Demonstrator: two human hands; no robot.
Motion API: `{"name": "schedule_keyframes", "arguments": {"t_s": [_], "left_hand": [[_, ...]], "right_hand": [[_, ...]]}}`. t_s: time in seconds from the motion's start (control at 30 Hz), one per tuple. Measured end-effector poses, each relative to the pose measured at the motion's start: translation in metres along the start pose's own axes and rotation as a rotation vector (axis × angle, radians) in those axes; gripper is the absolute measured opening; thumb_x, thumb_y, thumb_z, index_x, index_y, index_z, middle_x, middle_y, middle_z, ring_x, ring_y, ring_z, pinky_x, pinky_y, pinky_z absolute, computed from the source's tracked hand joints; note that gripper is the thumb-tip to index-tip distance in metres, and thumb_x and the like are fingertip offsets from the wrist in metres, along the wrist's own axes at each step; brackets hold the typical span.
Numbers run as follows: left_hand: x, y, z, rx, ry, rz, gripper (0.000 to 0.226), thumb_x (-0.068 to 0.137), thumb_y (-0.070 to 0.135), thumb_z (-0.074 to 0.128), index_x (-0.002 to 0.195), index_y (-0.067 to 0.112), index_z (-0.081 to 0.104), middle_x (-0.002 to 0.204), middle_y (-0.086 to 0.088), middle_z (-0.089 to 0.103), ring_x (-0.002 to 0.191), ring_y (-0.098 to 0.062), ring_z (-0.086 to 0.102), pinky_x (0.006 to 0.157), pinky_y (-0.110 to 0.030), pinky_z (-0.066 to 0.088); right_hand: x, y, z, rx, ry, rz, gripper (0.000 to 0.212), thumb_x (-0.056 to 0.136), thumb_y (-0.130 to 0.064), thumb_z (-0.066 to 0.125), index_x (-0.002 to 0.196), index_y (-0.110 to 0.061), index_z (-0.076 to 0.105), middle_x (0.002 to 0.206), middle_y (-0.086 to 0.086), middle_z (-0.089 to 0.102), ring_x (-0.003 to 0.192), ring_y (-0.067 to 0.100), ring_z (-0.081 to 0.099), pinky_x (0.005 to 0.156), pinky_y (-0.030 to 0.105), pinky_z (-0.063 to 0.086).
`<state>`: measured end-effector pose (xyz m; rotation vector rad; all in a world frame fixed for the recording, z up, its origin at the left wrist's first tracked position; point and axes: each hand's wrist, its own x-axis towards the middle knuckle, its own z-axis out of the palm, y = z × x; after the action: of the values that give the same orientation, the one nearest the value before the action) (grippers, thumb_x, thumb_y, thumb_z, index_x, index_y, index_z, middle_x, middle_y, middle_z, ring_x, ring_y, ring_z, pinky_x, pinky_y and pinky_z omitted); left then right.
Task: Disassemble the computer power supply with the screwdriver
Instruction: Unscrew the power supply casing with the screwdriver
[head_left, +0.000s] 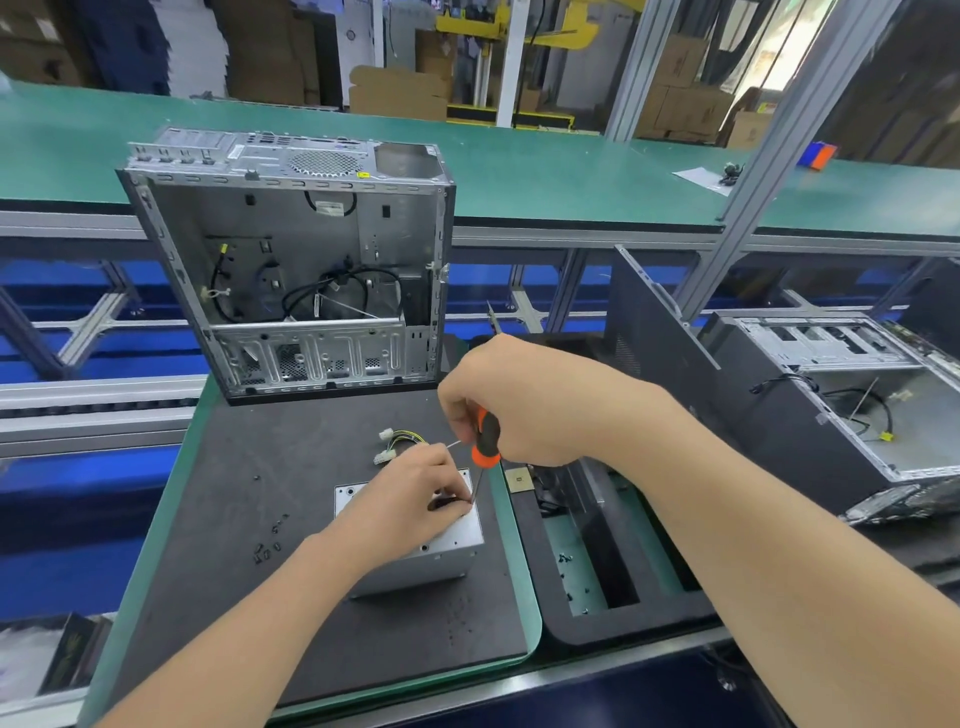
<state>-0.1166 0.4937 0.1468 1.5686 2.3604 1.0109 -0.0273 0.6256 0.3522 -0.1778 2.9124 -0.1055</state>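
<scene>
Two hands work on a silver power supply box with a screwdriver.

The power supply (460, 538) sits on a black mat (249, 509), near the front of the work table. The left hand (410, 499) rests on top of the box with its fingers bent down by the screwdriver's tip; I cannot tell if they pinch anything. The right hand (524, 405) is wrapped tight around the orange and black screwdriver (487, 436), which points down at the box top. White plugs (385, 447) on coloured wires lie just behind the box. Small black screws (267, 545) lie on the mat to the left. An open computer case (291, 260) stands at the back of the mat.
</scene>
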Motion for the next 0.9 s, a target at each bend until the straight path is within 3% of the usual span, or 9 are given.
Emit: {"name": "schedule_keyframes", "arguments": {"t_s": [0.17,0.33,0.47,0.6,0.73,0.9], "left_hand": [[0.002,-0.002,0.007,0.105,0.004,0.042,0.010,0.089,0.025,0.071,0.081,0.030,0.069,0.083,0.022,0.042,0.084,-0.003,0.045,0.077,-0.012,0.034],[-0.002,-0.002,0.007,-0.049,0.027,-0.033,0.014,0.082,0.024,0.072,0.092,0.032,0.066,0.089,0.017,0.053,0.087,-0.004,0.054,0.077,-0.012,0.044],[-0.001,0.000,0.007,-0.086,0.054,-0.061,0.018,0.081,0.027,0.083,0.097,0.031,0.074,0.087,0.018,0.053,0.083,-0.001,0.054,0.075,-0.009,0.041],[0.000,0.002,0.007,-0.105,0.067,-0.075,0.009,0.085,0.026,0.085,0.092,0.024,0.079,0.085,0.013,0.056,0.077,-0.002,0.053,0.073,-0.017,0.044],[0.001,-0.002,0.004,-0.051,0.071,-0.072,0.006,0.093,0.024,0.078,0.090,0.021,0.074,0.085,0.014,0.053,0.077,0.002,0.051,0.074,-0.016,0.038],[-0.007,-0.041,-0.042,0.163,0.195,-0.177,0.004,0.097,0.024,0.071,0.095,0.022,0.073,0.091,0.011,0.056,0.083,-0.006,0.053,0.083,-0.028,0.041]], "right_hand": [[-0.003,0.004,-0.004,0.001,0.030,0.016,0.022,0.081,-0.002,0.069,0.090,-0.022,0.069,0.078,-0.016,0.053,0.081,0.016,0.060,0.070,0.038,0.058],[-0.005,0.006,-0.004,0.003,0.041,0.021,0.021,0.082,-0.003,0.070,0.089,-0.023,0.067,0.078,-0.017,0.052,0.083,0.017,0.061,0.073,0.041,0.059],[-0.007,0.007,-0.006,0.020,0.048,0.030,0.023,0.081,-0.002,0.068,0.086,-0.024,0.064,0.078,-0.016,0.053,0.082,0.013,0.057,0.072,0.040,0.059],[-0.008,0.006,-0.010,0.050,0.070,0.028,0.026,0.078,0.000,0.065,0.083,-0.026,0.061,0.077,-0.017,0.052,0.086,0.014,0.056,0.073,0.040,0.058],[-0.006,0.005,-0.011,0.074,0.089,0.038,0.025,0.076,0.000,0.062,0.081,-0.025,0.062,0.075,-0.019,0.055,0.088,0.019,0.064,0.073,0.043,0.059],[0.005,0.007,-0.008,0.173,0.209,0.060,0.015,0.082,-0.009,0.068,0.092,-0.022,0.069,0.093,-0.008,0.066,0.099,0.016,0.063,0.085,0.040,0.056]]}}
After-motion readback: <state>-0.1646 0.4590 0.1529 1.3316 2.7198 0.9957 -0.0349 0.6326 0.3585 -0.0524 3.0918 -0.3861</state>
